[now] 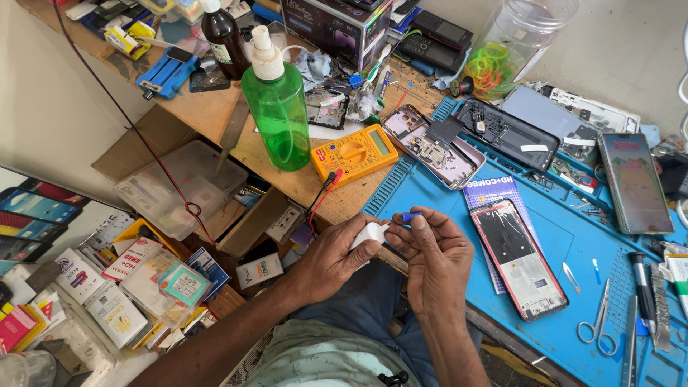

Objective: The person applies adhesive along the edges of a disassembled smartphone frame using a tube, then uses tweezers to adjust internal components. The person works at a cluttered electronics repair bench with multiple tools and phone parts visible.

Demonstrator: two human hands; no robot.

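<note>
1. At far left, below the bench, a clear plastic box (179, 188) sits among cardboard compartments packed with small cartons.
2. On the wooden bench top stands a green spray bottle (276, 107), upright, with a yellow multimeter (354, 153) just beside it; the meter's red and black leads hang over the edge.
3. The left hand (331, 259) is closed around a small white plastic piece (370, 233), held over the lap just in front of the bench edge.
4. That piece looks light, rigid and smooth, so it could slip. It is best gripped around its body, as it is now, not by its tip.
5. The right hand (437, 254) pinches a small blue-tipped part (411, 216) between thumb and forefinger, touching the white piece's end; the other fingers are curled.
6. On the blue work mat (573, 244) lies an opened phone with a red frame (519, 258), with another phone frame (432, 147) farther back.
7. At right rest a phone with a lit screen (633, 183), scissors (600, 324) and other hand tools.
</note>
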